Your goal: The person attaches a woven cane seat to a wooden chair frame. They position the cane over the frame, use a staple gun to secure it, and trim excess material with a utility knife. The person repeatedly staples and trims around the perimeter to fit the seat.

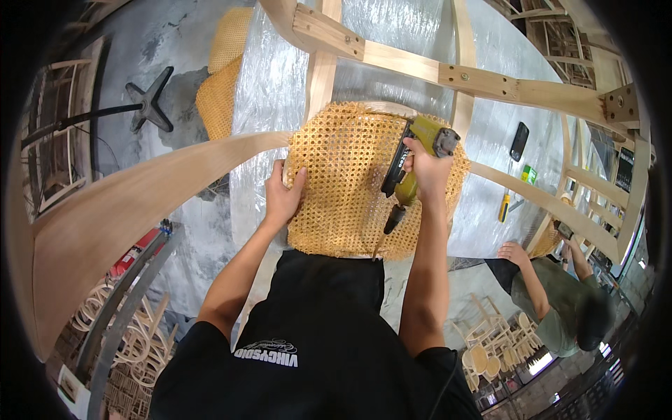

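A piece of woven cane webbing (343,182) lies over a wooden chair frame (402,64) in front of me, its frayed edges sticking out all round. My right hand (428,168) is wrapped round the grip of a green and black pneumatic stapler (425,134), which rests over the right part of the webbing. A dark hose fitting (395,218) hangs from the tool toward me. At the webbing's left edge is my left hand (285,194), its thumb on top and its fingers against the side, holding the edge.
Plastic film (269,98) covers the worktable. Spare cane sheets (222,98) lie at the far left, near a black star-shaped base (149,105). To the right are a phone (519,141) and a yellow-handled screwdriver (504,208). A co-worker (560,301) works at the lower right.
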`<action>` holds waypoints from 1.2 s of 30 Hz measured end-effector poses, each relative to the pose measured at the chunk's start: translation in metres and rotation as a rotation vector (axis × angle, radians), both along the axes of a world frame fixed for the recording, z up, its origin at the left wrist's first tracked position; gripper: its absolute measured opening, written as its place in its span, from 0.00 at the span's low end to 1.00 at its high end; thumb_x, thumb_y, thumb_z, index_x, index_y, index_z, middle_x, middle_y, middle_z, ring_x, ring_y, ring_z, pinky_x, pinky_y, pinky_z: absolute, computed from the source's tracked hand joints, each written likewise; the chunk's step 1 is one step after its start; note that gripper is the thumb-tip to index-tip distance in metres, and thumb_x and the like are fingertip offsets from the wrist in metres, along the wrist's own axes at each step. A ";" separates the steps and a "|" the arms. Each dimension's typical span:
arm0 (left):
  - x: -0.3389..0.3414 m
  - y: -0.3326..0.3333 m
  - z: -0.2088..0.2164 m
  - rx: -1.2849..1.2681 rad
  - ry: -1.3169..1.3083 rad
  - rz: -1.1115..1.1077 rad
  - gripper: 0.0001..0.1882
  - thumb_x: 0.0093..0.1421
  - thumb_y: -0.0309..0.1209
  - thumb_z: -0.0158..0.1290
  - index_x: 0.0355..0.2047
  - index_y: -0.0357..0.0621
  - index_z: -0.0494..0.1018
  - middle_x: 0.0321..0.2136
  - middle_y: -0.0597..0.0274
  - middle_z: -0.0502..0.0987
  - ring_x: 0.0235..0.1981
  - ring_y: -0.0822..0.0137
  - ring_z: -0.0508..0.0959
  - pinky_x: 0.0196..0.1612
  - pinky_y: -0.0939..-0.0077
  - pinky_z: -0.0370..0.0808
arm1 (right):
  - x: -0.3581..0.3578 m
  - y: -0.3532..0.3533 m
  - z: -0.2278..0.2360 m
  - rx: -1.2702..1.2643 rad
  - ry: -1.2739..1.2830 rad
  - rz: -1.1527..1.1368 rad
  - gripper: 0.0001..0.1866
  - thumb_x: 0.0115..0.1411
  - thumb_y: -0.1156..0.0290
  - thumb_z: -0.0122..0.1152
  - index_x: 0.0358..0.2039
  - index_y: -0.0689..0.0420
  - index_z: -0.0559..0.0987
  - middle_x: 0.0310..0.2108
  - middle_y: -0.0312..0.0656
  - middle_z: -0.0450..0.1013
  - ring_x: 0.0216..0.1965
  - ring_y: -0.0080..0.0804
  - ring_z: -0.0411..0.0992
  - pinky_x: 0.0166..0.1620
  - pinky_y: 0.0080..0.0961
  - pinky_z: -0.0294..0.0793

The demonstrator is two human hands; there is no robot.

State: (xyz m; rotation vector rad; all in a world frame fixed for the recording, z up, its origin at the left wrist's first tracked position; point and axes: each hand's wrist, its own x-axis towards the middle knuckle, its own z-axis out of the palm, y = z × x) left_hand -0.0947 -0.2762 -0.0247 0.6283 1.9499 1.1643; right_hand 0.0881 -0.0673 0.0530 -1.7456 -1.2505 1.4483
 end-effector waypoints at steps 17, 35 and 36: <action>0.000 0.003 -0.005 0.001 0.039 0.001 0.16 0.64 0.35 0.60 0.40 0.33 0.71 0.29 0.43 0.82 0.31 0.55 0.85 0.35 0.64 0.78 | -0.013 0.000 -0.009 -0.044 -0.082 0.031 0.04 0.56 0.79 0.64 0.32 0.66 0.79 0.21 0.40 0.75 0.15 0.23 0.69 0.18 0.23 0.67; -0.001 0.005 0.006 0.021 0.094 -0.001 0.16 0.64 0.35 0.59 0.39 0.32 0.72 0.25 0.46 0.82 0.25 0.60 0.84 0.29 0.66 0.77 | -0.003 -0.013 0.004 -0.054 0.072 -0.017 0.07 0.56 0.80 0.67 0.36 0.66 0.79 0.26 0.40 0.76 0.15 0.22 0.70 0.17 0.20 0.66; -0.001 0.004 0.004 0.025 0.107 -0.001 0.16 0.64 0.35 0.59 0.39 0.32 0.72 0.25 0.46 0.82 0.25 0.60 0.84 0.29 0.66 0.77 | -0.005 -0.013 0.003 -0.039 0.091 -0.011 0.06 0.57 0.80 0.67 0.35 0.66 0.80 0.25 0.40 0.77 0.14 0.22 0.70 0.17 0.20 0.66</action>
